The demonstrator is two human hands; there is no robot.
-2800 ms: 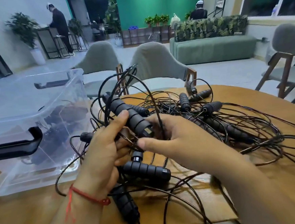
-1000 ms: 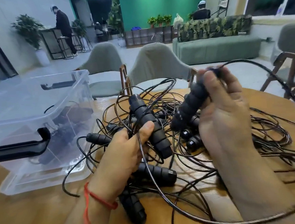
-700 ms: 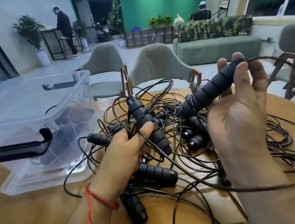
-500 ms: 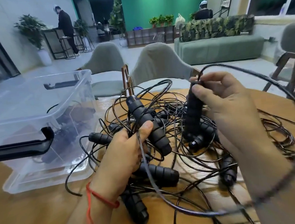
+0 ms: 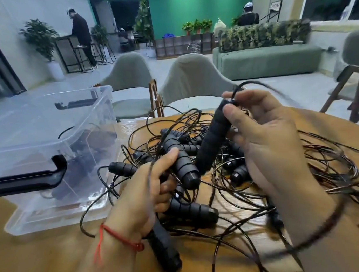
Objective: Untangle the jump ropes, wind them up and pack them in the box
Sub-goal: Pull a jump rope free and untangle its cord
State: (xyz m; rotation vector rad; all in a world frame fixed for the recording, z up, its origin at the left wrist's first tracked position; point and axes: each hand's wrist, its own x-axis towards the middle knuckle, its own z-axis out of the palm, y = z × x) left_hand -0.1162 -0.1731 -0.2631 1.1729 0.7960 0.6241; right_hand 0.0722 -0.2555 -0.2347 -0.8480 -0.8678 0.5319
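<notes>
R hand (image 5: 267,141) tilted 1 held handle (image 5: 214,137); L hand (image 5: 144,192) grips 1; maybe 10 total.

The right hand (image 5: 269,141) is gripping a black ribbed handle (image 5: 213,139) near its top, tilted over the tangle of jump ropes (image 5: 327,167) on the desk (image 5: 34,265). The left hand (image 5: 144,192) is clutching a second handle (image 5: 180,163). The clear box (image 5: 99,112) is sitting at the left.

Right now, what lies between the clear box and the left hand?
In the head view, a black rope handle and loops of black cord lie on the table between the clear box and the left hand.
</notes>
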